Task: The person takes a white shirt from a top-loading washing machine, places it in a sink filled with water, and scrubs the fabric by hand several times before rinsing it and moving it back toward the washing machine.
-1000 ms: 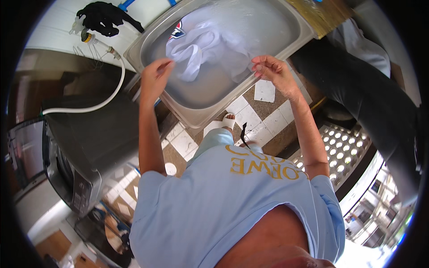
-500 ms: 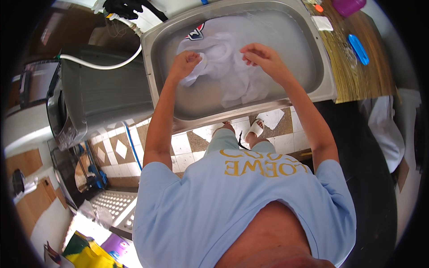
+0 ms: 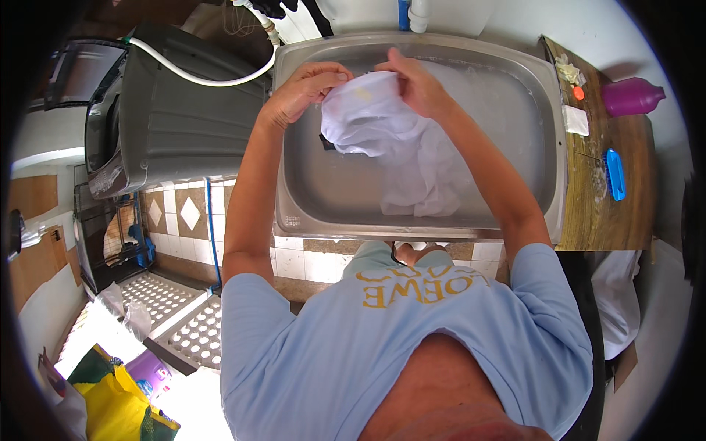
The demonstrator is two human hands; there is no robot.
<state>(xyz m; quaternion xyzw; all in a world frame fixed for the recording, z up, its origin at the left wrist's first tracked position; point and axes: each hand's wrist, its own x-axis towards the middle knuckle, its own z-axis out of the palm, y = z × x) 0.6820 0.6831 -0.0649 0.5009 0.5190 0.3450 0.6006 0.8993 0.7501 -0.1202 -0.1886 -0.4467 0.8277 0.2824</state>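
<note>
A wet white garment hangs bunched between my two hands over a steel sink. Its lower folds trail into cloudy water, and a small dark patch shows by its left side. My left hand pinches the garment's upper left edge, fingers pressed together. At the upper right edge my right hand is closed on the cloth, thumb side up; its fingertips are partly hidden.
Right of the sink, a wooden counter holds a blue brush, a purple bottle, an orange cap and a white square. A grey plastic machine and a white hose are at the left.
Both hands have taken hold of the garment and raised part of it out of the water. Its printed emblem has gone from sight. The view has tilted, so the sink sits lower in the picture.
</note>
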